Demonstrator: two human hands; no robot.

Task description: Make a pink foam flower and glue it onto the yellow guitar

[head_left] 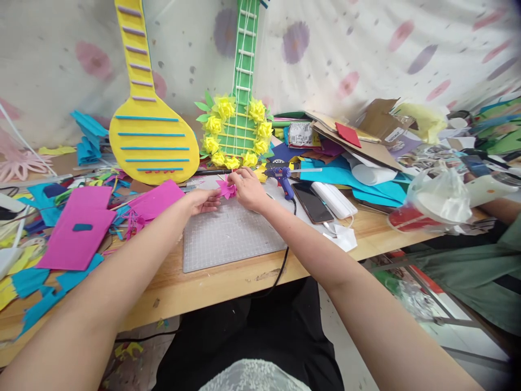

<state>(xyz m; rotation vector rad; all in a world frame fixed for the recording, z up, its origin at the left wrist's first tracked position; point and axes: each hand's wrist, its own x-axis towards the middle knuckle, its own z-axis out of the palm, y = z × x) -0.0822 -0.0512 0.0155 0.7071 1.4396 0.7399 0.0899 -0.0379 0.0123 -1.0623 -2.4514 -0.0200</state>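
Observation:
A small magenta paper flower [227, 189] is held between my two hands over the grey cutting mat [234, 233]. My left hand [204, 201] pinches its left edge, the thumb and forefinger pointing toward the petals. From the right, my right hand [247, 188] bends over the flower with curled fingers on its upper side; the fingertips are partly hidden. Just right of that hand lies a purple glue gun [284, 178], its black cord running off the table's front edge. Behind the hands stands a green paper guitar [240, 130] ringed with yellow paper flowers.
A yellow paper instrument [152, 144] leans at the back left. Magenta sheets [77, 228] and blue scraps cover the left side. Rightward lie a phone [312, 202], a white power bank [334, 200], blue paper [370, 182] and a red-white tub [423, 209]. Another person's sleeve [480, 266] shows far right.

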